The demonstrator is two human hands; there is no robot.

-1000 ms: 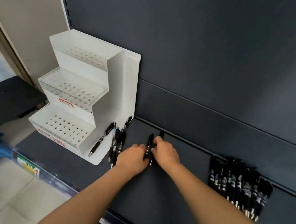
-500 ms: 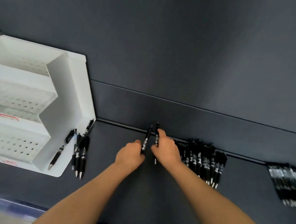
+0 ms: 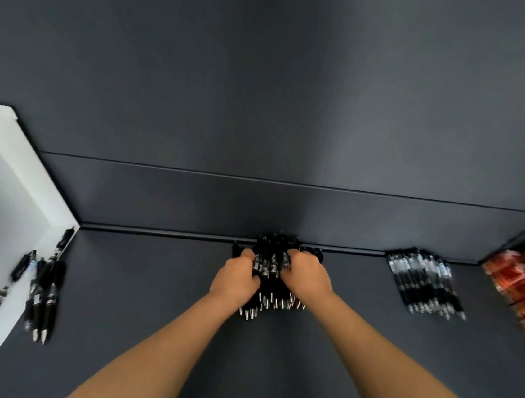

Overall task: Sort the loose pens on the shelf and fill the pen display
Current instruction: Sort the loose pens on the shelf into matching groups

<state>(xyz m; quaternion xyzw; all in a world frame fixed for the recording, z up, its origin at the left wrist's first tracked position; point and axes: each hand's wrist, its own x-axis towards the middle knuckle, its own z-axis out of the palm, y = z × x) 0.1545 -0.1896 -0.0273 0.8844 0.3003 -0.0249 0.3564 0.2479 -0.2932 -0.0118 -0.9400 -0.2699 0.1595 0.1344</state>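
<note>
Head view: both hands on a heap of pens at the back of the shelf [image 3: 147, 300].

Left hand [image 3: 235, 280] and right hand [image 3: 306, 278] curl their fingers round the heap of black pens [image 3: 269, 288] from either side, gripping it between them, tips pointing towards the person. At the far left stands the white pen display [image 3: 11, 205], blurred, with a few loose pens [image 3: 45, 296] lying at its base. A second batch of pens [image 3: 424, 280] lies well to the right, near red packets [image 3: 524, 288].

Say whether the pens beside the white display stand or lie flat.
Lying flat: the loose pens rest lengthwise on the shelf beside the pen display.
</note>
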